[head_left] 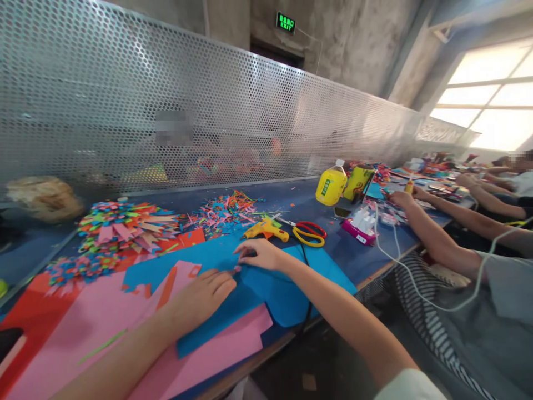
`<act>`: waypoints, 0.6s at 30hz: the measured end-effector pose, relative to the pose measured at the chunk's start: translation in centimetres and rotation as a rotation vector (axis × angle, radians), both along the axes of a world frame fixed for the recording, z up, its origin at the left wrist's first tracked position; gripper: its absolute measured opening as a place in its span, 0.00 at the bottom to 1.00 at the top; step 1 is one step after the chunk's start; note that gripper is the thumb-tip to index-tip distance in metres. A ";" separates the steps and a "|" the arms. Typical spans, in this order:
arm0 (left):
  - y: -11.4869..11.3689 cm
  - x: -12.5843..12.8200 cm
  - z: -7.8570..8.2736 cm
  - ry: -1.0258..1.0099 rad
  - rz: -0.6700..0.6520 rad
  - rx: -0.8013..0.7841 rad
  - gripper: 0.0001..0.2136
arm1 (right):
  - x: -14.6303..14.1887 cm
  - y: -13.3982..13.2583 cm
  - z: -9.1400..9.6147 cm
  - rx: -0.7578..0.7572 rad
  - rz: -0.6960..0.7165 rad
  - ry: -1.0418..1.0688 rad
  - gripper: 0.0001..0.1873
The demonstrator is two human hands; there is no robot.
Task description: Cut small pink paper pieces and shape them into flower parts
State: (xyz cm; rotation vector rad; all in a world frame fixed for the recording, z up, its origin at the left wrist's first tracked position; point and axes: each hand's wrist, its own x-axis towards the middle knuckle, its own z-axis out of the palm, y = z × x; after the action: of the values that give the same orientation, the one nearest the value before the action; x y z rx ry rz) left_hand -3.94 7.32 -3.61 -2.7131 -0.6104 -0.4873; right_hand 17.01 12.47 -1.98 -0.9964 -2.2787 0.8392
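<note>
My left hand (202,299) lies flat on a blue paper sheet (283,291), fingers together and pointing right. My right hand (260,254) rests just beyond it, its spread fingertips pressing on the same sheet. A small pink scrap (237,269) lies between the two hands, touching the left fingertips. Under the blue sheet lie a pink sheet (83,328) and a red sheet (25,311). A yellow glue gun (266,229) and scissors (310,232) with red and yellow handles lie just beyond my right hand.
Heaps of cut coloured paper (120,225) lie at the back, against a perforated metal screen (208,111). A yellow bottle (331,186), a power strip (360,225) and a white cable (395,258) are to the right. Another person's arm (433,239) reaches onto the table there.
</note>
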 end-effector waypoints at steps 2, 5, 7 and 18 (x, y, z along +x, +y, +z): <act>-0.1 0.0 0.0 0.006 -0.011 -0.017 0.10 | 0.0 -0.1 0.2 0.007 -0.031 0.000 0.14; -0.1 0.0 0.1 0.013 -0.012 -0.039 0.10 | 0.0 -0.3 0.3 -0.016 -0.032 0.014 0.13; -0.1 -0.1 0.0 0.000 0.000 -0.061 0.11 | -0.1 -0.4 0.3 -0.044 -0.005 0.022 0.14; 0.1 -0.2 -0.3 -0.022 -0.015 -0.129 0.11 | -0.3 -0.3 0.2 -0.164 0.020 0.069 0.14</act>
State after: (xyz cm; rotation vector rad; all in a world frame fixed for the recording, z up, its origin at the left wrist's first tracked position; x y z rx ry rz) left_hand -4.09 7.38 -3.92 -2.8392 -0.6491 -0.4974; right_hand 16.68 12.17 -1.79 -1.0000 -2.1925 1.0671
